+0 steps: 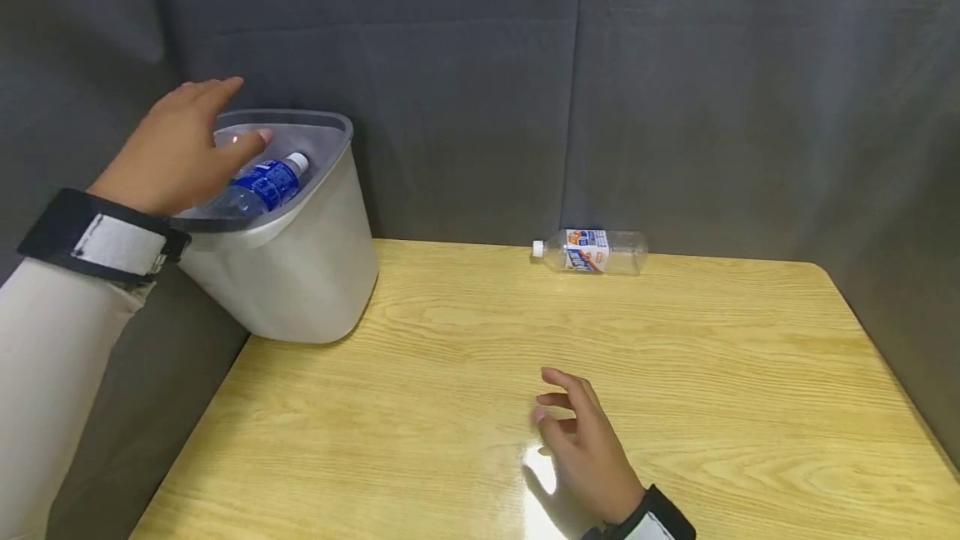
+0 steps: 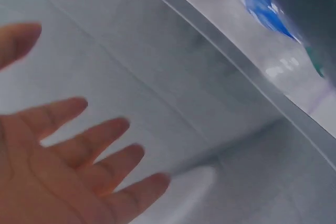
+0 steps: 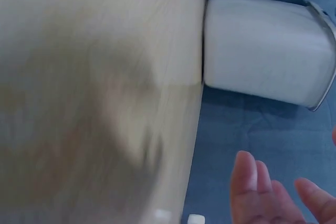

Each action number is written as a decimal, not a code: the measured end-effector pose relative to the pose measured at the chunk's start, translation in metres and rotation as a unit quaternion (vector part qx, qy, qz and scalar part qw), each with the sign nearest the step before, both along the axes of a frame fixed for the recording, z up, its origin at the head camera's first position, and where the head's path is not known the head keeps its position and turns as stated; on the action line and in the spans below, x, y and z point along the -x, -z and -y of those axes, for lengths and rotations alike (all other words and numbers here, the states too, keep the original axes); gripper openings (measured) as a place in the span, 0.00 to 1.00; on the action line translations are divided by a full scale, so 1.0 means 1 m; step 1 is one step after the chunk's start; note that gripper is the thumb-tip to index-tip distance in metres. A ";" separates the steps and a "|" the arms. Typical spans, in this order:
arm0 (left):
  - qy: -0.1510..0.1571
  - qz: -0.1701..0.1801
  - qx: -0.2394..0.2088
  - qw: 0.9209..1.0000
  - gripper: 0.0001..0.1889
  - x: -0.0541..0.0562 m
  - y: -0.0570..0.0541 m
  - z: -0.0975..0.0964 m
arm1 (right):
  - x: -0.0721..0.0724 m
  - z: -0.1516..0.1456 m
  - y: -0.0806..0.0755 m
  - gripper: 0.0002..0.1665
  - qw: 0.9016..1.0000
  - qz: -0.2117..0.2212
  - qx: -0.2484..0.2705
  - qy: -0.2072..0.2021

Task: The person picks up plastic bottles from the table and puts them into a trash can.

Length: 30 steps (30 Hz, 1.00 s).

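Above the bin [image 1: 315, 273] at the left, my left hand [image 1: 176, 148] is held with fingers spread and nothing in its grasp. A plastic bottle with a blue label [image 1: 270, 183] and white cap leans inside the bin, partly hidden by the hand. In the left wrist view the fingers [image 2: 110, 135] are stretched out beside the bin's rim [image 2: 231, 56]. My right hand [image 1: 588, 448] hovers over the front of the table, fingers loosely bent and holding nothing. Beyond it, a clear bottle [image 1: 588, 251] with a white and orange label lies on its side.
The wooden table [image 1: 465, 340] carries the bin at its back left corner and the lying bottle along its back edge. Dark grey cloth [image 1: 465, 107] hangs behind the table and on both sides.
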<state>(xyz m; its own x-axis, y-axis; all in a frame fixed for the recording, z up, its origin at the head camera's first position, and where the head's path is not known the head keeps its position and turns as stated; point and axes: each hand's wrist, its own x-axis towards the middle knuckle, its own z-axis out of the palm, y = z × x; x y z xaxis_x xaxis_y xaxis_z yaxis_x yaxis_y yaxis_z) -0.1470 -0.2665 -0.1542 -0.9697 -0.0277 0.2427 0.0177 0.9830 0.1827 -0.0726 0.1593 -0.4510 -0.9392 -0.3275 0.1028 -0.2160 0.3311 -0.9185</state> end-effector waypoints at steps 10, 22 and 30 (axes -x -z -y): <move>0.145 -0.150 0.037 0.977 0.37 -0.053 0.083 -0.093 | 0.083 -0.032 -0.030 0.38 0.989 -0.037 -0.139 -0.031; 0.124 -0.012 -0.034 0.992 0.42 -0.074 0.260 -0.156 | 0.216 -0.057 -0.043 0.49 0.908 -0.166 -0.383 0.023; 0.079 0.004 -0.110 0.991 0.41 -0.089 0.293 -0.182 | 0.261 -0.071 -0.007 0.55 0.897 -0.120 -0.417 0.081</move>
<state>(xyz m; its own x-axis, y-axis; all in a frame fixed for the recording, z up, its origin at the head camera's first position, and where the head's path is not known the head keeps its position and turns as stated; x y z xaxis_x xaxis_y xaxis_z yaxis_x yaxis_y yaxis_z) -0.0584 -0.0847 -0.4469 -0.9681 0.0721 0.2401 0.1650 0.9044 0.3935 -0.3338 0.2302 -0.4436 -0.9650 -0.2458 0.0910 -0.2615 0.9265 -0.2705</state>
